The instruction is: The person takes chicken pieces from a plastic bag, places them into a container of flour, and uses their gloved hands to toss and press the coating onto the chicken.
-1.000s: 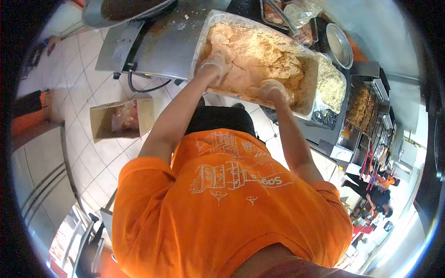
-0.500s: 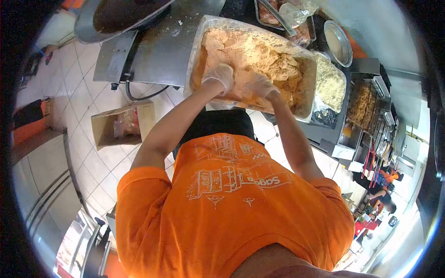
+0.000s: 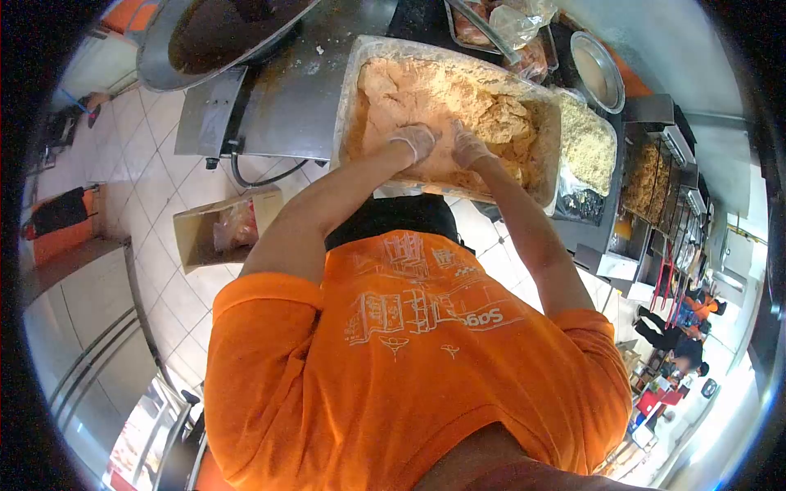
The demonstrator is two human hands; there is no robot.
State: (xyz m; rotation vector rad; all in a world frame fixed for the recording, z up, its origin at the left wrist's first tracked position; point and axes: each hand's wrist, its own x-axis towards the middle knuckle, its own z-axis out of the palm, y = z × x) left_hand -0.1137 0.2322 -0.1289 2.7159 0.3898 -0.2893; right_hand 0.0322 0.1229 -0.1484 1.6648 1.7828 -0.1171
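Observation:
A large pale rectangular tub (image 3: 347, 90) holds orange-tinted breading flour (image 3: 409, 94), loose on the left and clumped on the right. My left hand (image 3: 416, 141), in a clear plastic glove, is in the flour near the tub's front side, its fingers apart and partly sunk in. Facing it a short way to the right is my right hand (image 3: 470, 147), also gloved. Its thumb points up, away from the other fingers, which are partly hidden by flour. No separate piece shows between the hands.
Pale crumbs (image 3: 588, 151) in a plastic-lined container and a metal bowl (image 3: 596, 74) stand right of the tub. Behind is a tray of bagged meat (image 3: 524, 61). A wide pan (image 3: 176, 78) is at upper left, a cardboard box (image 3: 192, 237) on the floor. People (image 3: 679, 348) work far right.
My hands have come closer together in the flour. The left has moved right, and the right hand's thumb now points up. The view has shifted slightly.

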